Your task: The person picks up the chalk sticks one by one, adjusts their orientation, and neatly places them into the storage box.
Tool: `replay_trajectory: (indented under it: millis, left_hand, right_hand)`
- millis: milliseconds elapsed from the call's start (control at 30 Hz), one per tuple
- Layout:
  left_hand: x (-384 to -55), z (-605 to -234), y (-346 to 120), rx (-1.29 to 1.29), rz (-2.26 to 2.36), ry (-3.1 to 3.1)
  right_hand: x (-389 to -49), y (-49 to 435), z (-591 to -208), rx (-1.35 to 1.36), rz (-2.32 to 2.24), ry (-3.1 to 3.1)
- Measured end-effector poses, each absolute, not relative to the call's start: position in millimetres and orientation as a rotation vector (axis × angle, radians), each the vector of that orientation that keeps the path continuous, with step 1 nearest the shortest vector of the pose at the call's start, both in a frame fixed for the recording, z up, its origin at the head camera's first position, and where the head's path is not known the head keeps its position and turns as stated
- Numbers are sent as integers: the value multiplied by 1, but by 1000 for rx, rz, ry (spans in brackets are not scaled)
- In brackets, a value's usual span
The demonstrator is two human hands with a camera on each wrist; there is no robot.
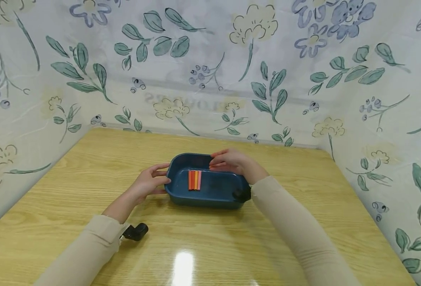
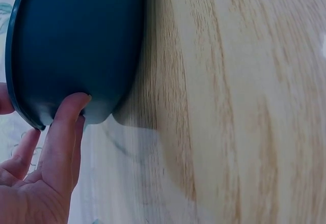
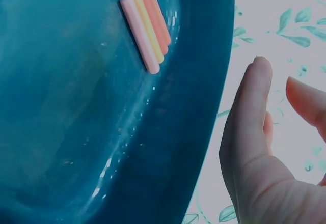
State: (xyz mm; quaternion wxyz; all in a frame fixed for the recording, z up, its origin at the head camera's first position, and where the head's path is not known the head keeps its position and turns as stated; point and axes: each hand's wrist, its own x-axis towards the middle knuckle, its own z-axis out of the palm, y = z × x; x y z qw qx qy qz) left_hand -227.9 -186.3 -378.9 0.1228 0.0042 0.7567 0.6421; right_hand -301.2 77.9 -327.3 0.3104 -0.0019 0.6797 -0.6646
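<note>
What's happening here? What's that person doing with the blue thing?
A person has both hands at a blue tub on a wooden table. Their left hand holds one end, while the right hand is by the far rim, with its fingers fairly straight and not gripping it. Some short coloured sticks lie side by side inside.

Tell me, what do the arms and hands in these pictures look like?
They are a person's, not a machine's. The left sleeve and right sleeve are plain beige with soft creases. The left hand and right hand wear no gloves. A small, black, rounded gadget sits by the left cuff; another black piece shows by the right.
</note>
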Motion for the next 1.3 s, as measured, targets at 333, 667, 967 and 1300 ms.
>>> replay_trajectory:
  millis: [333, 667, 967, 1300]
  left_hand:
    - [-226, -380, -189, -3, 1879, 2192]
    - [-227, -380, -188, 2, 1885, 2208]
    - [-226, -381, -189, 12, 1895, 2194]
    - [-226, -380, -187, 37, 1901, 2183]
  right_hand:
    - [-283, 101, -331, -11, -1844, 1794]
    - [-266, 141, -342, 20, -1894, 1826]
    - [-255, 177, -350, 40, -1937, 1845]
    - [-251, 213, -360, 60, -1807, 2100]
